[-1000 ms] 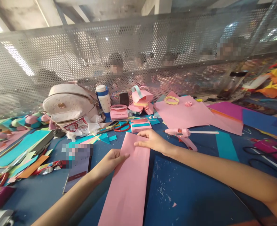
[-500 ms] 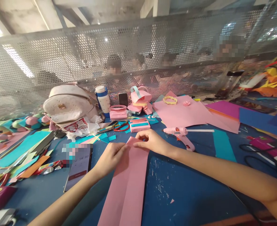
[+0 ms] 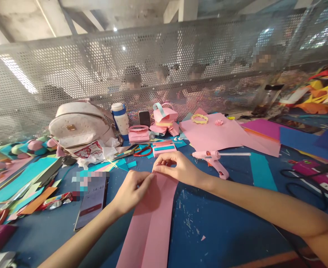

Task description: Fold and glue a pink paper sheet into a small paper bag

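Observation:
A long strip of pink paper (image 3: 149, 227) with a lengthwise crease runs from the bottom of the view towards the far side of the table. At its far end, my left hand (image 3: 133, 190) pinches the left edge between thumb and fingers. My right hand (image 3: 176, 167) is closed on the same end, its thumb and fingertips close to my left thumb. The tip of the strip is partly hidden under my fingers. Just beyond my hands lies a small pink paper box (image 3: 164, 148) with a blue band.
A pink glue gun (image 3: 212, 160) with a glue stick lies right of my hands. A phone (image 3: 92, 203) rests on the left. Behind stand a white backpack (image 3: 80, 124), a bottle (image 3: 120, 121) and pink paper models. Perforated metal panels (image 3: 96, 74) border the table; people sit beyond.
My right hand has shifted slightly left over the tip of the strip, covering the corner that showed before. The far end now looks bent up between my fingers.

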Tool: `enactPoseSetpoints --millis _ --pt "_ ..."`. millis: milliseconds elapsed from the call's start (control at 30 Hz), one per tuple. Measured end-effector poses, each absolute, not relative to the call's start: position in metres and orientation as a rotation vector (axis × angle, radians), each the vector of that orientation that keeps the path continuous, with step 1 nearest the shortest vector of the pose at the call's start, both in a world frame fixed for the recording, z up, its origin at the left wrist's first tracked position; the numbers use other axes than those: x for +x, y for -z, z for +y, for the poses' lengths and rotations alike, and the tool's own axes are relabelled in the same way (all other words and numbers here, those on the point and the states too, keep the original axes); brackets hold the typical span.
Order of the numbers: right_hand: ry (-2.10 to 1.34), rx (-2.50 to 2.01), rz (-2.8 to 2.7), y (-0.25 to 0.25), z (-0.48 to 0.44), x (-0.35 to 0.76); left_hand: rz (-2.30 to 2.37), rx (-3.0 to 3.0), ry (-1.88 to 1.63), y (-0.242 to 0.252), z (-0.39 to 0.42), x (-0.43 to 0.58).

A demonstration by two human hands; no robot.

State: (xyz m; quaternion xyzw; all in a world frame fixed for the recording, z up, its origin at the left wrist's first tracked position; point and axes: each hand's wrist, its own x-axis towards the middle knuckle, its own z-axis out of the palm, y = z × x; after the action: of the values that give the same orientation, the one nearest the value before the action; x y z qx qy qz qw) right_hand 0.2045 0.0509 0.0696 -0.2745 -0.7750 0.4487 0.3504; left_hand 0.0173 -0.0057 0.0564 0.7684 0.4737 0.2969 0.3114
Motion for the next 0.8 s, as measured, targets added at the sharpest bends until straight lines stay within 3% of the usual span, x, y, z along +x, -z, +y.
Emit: enactPoseSetpoints --millis 200,400,533,800 --pt "-1.04 -0.664 -1.997 -0.106 0.043 0.216 1.157 2.145 -0.876 -0.074 -0.017 0.019" --pt "-1.019 -0.648 -2.152 -0.109 0.052 0.221 1.192 2.125 -0.901 -0.068 -0.016 0.026" --pt "-1.12 -0.66 -2.165 -0.104 0.057 0.219 1.235 1.995 -0.867 -0.064 -0.017 0.029" --pt "-0.935 -0.76 -1.954 -0.122 0.066 0.248 1.235 1.815 -0.605 -0.066 -0.039 -0.006"
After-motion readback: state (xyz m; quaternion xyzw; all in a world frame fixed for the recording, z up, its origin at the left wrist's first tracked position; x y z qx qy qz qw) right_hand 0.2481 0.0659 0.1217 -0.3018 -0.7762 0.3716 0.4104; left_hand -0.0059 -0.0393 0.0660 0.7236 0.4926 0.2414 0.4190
